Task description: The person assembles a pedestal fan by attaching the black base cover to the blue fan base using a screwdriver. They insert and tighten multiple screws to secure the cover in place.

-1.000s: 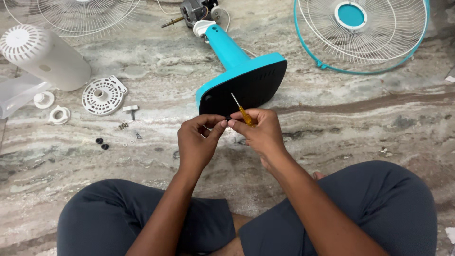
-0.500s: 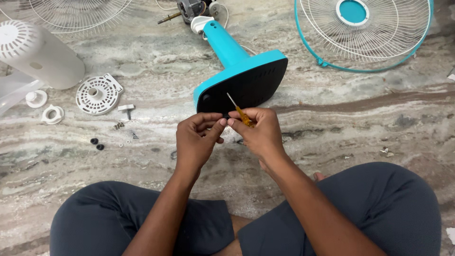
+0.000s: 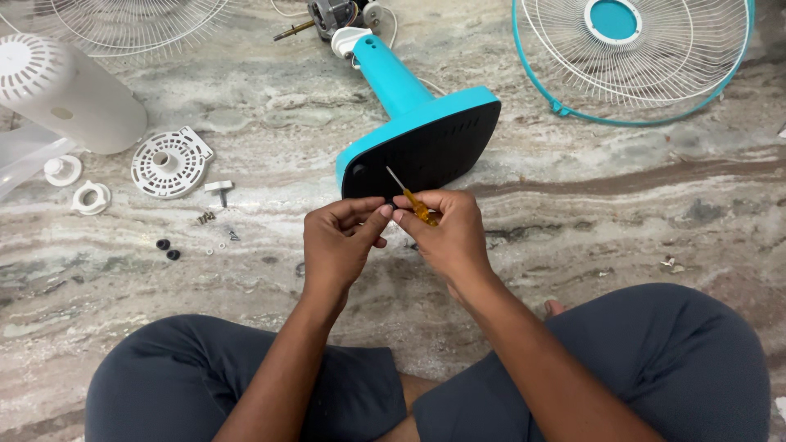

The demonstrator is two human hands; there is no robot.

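My left hand (image 3: 340, 241) and my right hand (image 3: 446, 229) meet fingertip to fingertip above the stone floor, pinching something tiny that I cannot make out. My right hand also grips a small screwdriver (image 3: 412, 200) with an amber handle, its metal shaft pointing up and left. Just beyond the hands lies a turquoise fan stand (image 3: 417, 123) on its side, its black underside facing me. The fan motor (image 3: 327, 16) sits at the stand's far end.
A turquoise-rimmed wire fan guard (image 3: 630, 57) lies at the far right, a white wire guard (image 3: 139, 20) at the far left. A white motor cover (image 3: 61, 90), a round white plate (image 3: 168, 160), white rings, screws and two black caps (image 3: 168, 250) lie at left. My crossed legs fill the foreground.
The hands have stayed together with little movement; the screwdriver shaft has shifted slightly left and lower against the black base. The view has tilted a little.
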